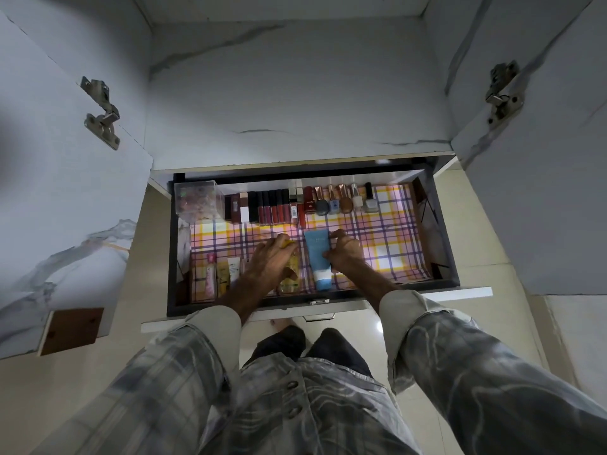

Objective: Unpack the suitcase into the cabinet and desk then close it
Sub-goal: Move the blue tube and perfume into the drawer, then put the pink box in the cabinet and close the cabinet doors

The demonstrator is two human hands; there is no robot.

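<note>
While both hands reach into the open drawer [440, 231], the right hand [345, 249] pinches the blue tube [318, 257] lying on the checked liner [387, 238], and the left hand [272, 257] curls its grip over a yellow bottle [290, 277] just left of it. Small tubes [218, 274] lie at front left; lipsticks [269, 208], nail polish bottles [341, 200] and a clear box [195, 200] line the back

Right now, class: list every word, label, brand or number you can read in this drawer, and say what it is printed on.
None can be read.
Blue tube: pale print, blurred.
Red bottle: small print, too small.
Pink tube and white tube: marks, too small.
</note>
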